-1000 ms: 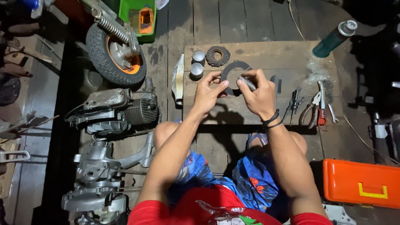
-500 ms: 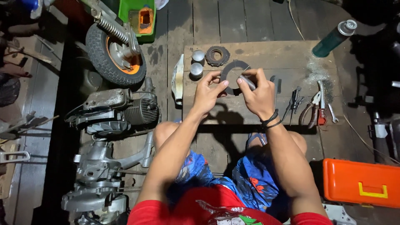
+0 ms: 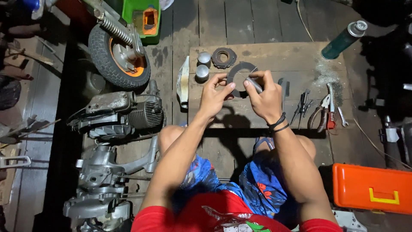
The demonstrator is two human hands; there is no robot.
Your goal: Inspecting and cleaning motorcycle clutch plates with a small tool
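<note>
Item in hand: a flat grey ring plate [image 3: 238,73], held over the middle of the wooden board [image 3: 266,53]; your left hand [image 3: 213,95] pinches its near rim, and your right hand [image 3: 262,95] closes on a small grey tool [image 3: 253,84] touching it. Toward the board's far-left corner lie two metal caps [image 3: 203,64] and a toothed ring [image 3: 224,57]; pliers [image 3: 322,112] lie at its right edge.

A wooden board [image 3: 274,111] lies on the dark plank floor [image 3: 223,25]. On the board, at ten o'clock, sit two metal caps [image 3: 203,64] with a toothed ring [image 3: 224,57] just beside them. At three o'clock lie pliers [image 3: 317,115], a red-handled tool [image 3: 330,112], a small wrench [image 3: 342,117] and thin picks [image 3: 303,103]. A green spray can [image 3: 343,40] lies at the one o'clock corner. Pale dust [image 3: 324,74] marks the wood near it.
</note>
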